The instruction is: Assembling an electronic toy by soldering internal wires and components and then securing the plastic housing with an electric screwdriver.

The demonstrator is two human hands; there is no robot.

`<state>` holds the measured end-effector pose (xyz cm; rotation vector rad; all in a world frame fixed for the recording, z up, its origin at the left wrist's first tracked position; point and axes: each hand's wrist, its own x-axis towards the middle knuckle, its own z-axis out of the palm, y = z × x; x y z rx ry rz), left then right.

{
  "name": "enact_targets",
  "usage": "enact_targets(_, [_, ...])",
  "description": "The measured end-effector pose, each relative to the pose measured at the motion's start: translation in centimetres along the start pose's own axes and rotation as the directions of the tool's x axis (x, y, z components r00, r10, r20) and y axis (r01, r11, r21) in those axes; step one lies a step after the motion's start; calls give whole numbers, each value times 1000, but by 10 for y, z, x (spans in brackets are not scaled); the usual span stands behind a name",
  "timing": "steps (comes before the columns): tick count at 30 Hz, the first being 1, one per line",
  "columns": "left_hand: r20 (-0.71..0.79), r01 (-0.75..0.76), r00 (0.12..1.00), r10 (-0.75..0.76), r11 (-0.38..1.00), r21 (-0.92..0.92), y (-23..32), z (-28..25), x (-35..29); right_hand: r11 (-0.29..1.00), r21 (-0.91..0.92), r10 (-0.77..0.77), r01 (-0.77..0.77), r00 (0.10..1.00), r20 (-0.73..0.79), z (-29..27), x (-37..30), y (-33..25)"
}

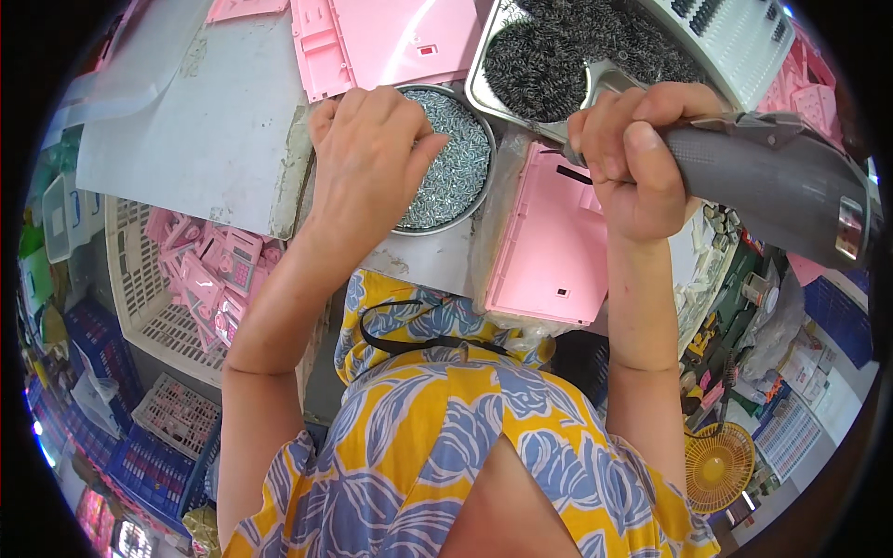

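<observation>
My left hand (372, 153) is over the left side of a round metal bowl (486, 191) full of small silvery screws (442, 172). Its fingers are curled under and their tips are hidden, so whatever they hold does not show. In my right hand (642, 153) is a dark grey electric screwdriver (772, 181), its body lying out to the right and its thin tip end pointing left. Below that tip lies a flat pink plastic panel (549, 251) with a small black strip at its upper edge.
A metal tray (476, 88) of small black springs (567, 56) sits behind, beside a white ribbed tray (735, 65) with black pieces. Another pink panel (400, 42) lies at the back. To the left, a white basket (139, 288) holds pink parts; a yellow basket (718, 465) stands lower right.
</observation>
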<state>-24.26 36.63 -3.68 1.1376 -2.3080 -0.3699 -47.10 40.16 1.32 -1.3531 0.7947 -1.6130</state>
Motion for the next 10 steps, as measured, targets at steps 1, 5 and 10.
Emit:
enact_targets(1, [-3, 15, 1000, -15, 1000, 24, -3, 2, 2, 1000, -20, -10, 10, 1000, 6, 1, -1, 3])
enact_targets(5, [48, -30, 998, 31, 999, -22, -13, 0, 5, 994, -98, -36, 39, 999, 35, 2, -4, 10])
enact_targets(10, [2, -164, 986, 168, 966, -198, 17, 4, 5, 994, -102, 46, -42, 998, 40, -1, 1, 7])
